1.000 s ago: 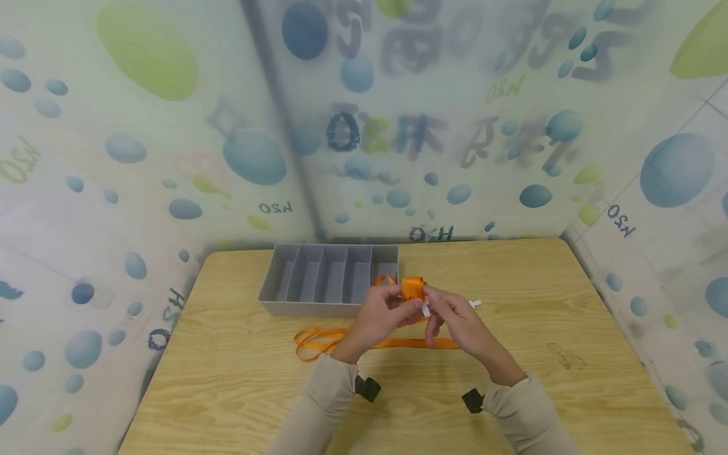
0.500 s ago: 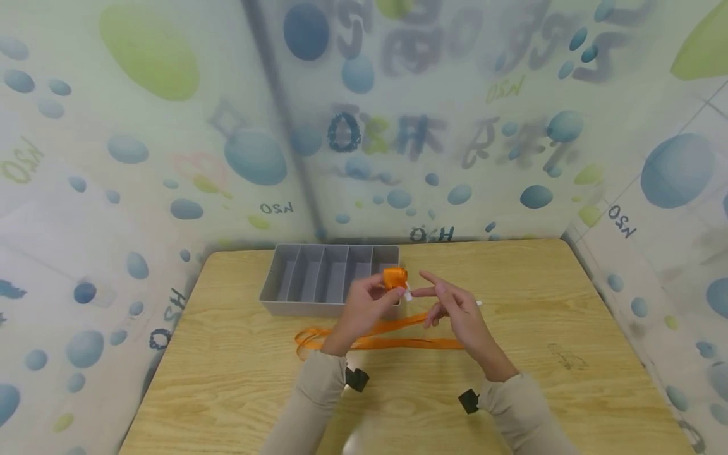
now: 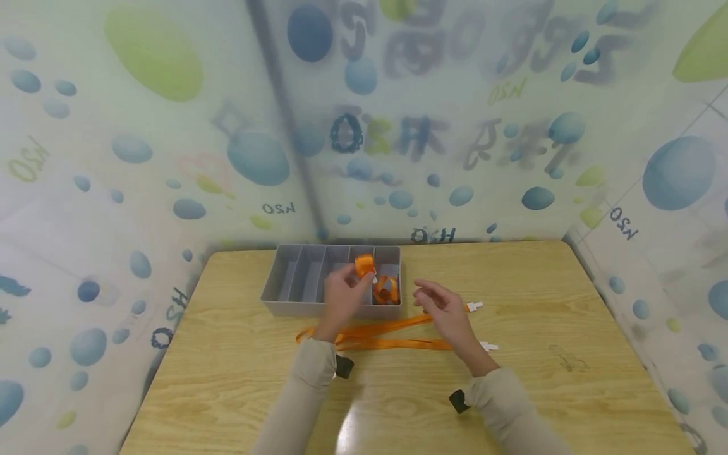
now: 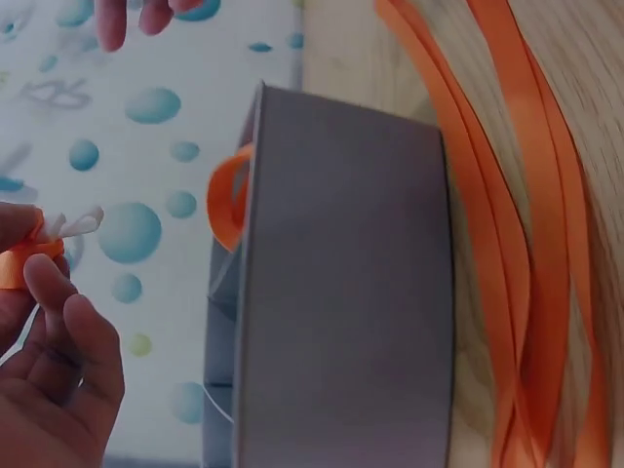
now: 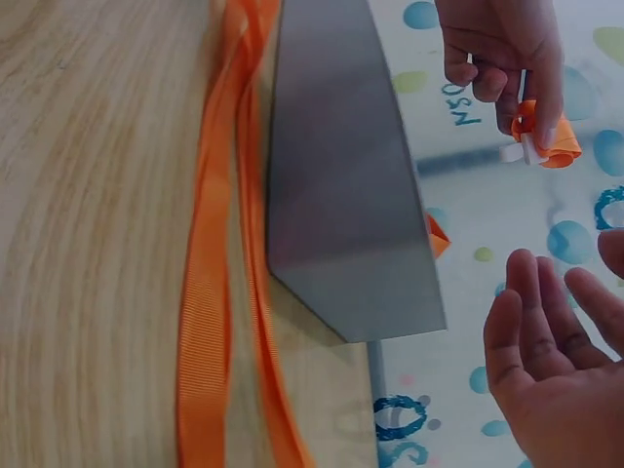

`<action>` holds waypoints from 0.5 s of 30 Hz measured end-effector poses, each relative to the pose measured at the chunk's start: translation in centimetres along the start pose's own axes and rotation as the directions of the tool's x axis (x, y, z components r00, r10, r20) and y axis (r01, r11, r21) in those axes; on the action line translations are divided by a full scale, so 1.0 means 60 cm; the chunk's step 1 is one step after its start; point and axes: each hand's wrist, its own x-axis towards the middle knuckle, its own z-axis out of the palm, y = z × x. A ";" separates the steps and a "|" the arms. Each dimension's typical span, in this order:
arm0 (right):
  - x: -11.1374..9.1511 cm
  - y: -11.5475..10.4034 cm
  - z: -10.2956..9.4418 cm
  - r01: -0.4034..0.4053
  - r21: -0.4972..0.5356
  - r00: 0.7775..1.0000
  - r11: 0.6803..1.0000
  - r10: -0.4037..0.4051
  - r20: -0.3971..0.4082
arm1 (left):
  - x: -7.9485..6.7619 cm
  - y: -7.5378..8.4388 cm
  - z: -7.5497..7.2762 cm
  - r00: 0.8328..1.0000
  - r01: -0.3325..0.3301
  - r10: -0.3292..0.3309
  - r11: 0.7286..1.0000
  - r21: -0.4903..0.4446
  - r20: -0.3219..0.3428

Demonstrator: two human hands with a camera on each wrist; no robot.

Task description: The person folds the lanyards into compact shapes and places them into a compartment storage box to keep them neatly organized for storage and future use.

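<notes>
My left hand [image 3: 342,297] pinches a rolled-up orange lanyard [image 3: 364,265] above the grey divided box [image 3: 318,309], over its second compartment from the right. A white clip end [image 5: 526,151] pokes out of the roll in the right wrist view. Another coiled orange lanyard [image 3: 386,290] lies in the box's rightmost compartment. To the right of the box, my right hand [image 3: 449,316] is held in the air, fingers relaxed and holding nothing. Below it, two long orange lanyards [image 3: 398,343] are stretched flat across the table in front of the box, partly behind my forearms.
White clips [image 3: 474,306] end the flat lanyards on the right. The wooden table [image 3: 546,404] meets a patterned wall [image 3: 489,158] at its back edge, right behind the box. A dark wrist camera mount [image 3: 458,400] sits at my right sleeve.
My left hand has carried the rolled lanyard left, from in front of the box's right end to over the box. My right hand has let go of the roll and drawn apart from it.
</notes>
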 end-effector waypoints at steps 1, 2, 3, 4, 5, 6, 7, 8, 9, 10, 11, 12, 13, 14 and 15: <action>0.001 0.003 0.003 -0.005 0.002 1.000 1.000 0.005 -0.005 | 0.002 -0.006 -0.002 1.000 0.015 -0.015 1.000 0.006 -0.006; 0.001 0.006 0.006 -0.007 0.008 1.000 1.000 0.007 -0.009 | 0.003 -0.012 -0.004 0.999 0.030 -0.030 0.999 0.011 -0.010; 0.002 0.009 0.008 -0.007 0.015 1.000 1.000 0.008 -0.012 | 0.004 -0.017 -0.005 0.999 0.046 -0.046 0.999 0.015 -0.011; 0.003 0.012 0.011 -0.009 0.019 1.000 1.000 0.009 -0.017 | 0.006 -0.022 -0.007 0.998 0.057 -0.057 0.998 0.019 -0.011; 0.003 0.015 0.013 -0.015 0.017 1.000 1.000 0.015 -0.021 | 0.007 -0.027 -0.008 0.998 0.065 -0.065 0.997 0.030 -0.009; 0.004 0.017 0.015 -0.019 0.018 1.000 1.000 0.019 -0.022 | 0.008 -0.032 -0.009 0.998 0.071 -0.070 0.997 0.040 -0.007; 0.004 0.020 0.017 -0.021 0.014 1.000 1.000 0.021 -0.022 | 0.009 -0.036 -0.010 0.997 0.074 -0.073 0.996 0.059 -0.006; 0.005 0.022 0.018 -0.021 0.006 0.999 1.000 0.021 -0.024 | 0.010 -0.040 -0.011 0.997 0.076 -0.076 0.993 0.086 -0.003; 0.006 0.025 0.020 -0.023 0.001 0.999 1.000 0.023 -0.023 | 0.010 -0.044 -0.012 0.997 0.073 -0.073 0.990 0.120 -0.003; 0.007 0.026 0.022 -0.028 -0.008 0.999 1.000 0.027 -0.022 | 0.011 -0.048 -0.013 0.998 0.069 -0.069 0.986 0.154 -0.003; 0.008 0.028 0.024 -0.028 -0.015 0.999 0.999 0.028 -0.019 | 0.011 -0.052 -0.013 0.998 0.061 -0.062 0.980 0.192 -0.002; 0.009 0.030 0.027 -0.028 -0.028 1.000 0.999 0.027 -0.012 | 0.012 -0.056 -0.014 0.999 0.052 -0.054 0.973 0.224 -0.001; 0.011 0.032 0.029 -0.028 -0.051 1.000 0.998 0.028 -0.007 | 0.012 -0.059 -0.014 0.999 0.043 -0.045 0.965 0.258 0.000; 0.012 0.034 0.032 -0.025 -0.077 1.000 0.997 0.026 0.000 | 0.013 -0.061 -0.014 0.999 0.033 -0.035 0.957 0.289 0.002; 0.013 0.036 0.035 -0.028 -0.101 1.000 0.994 0.029 0.008 | 0.013 -0.064 -0.014 1.000 0.025 -0.028 0.948 0.316 0.005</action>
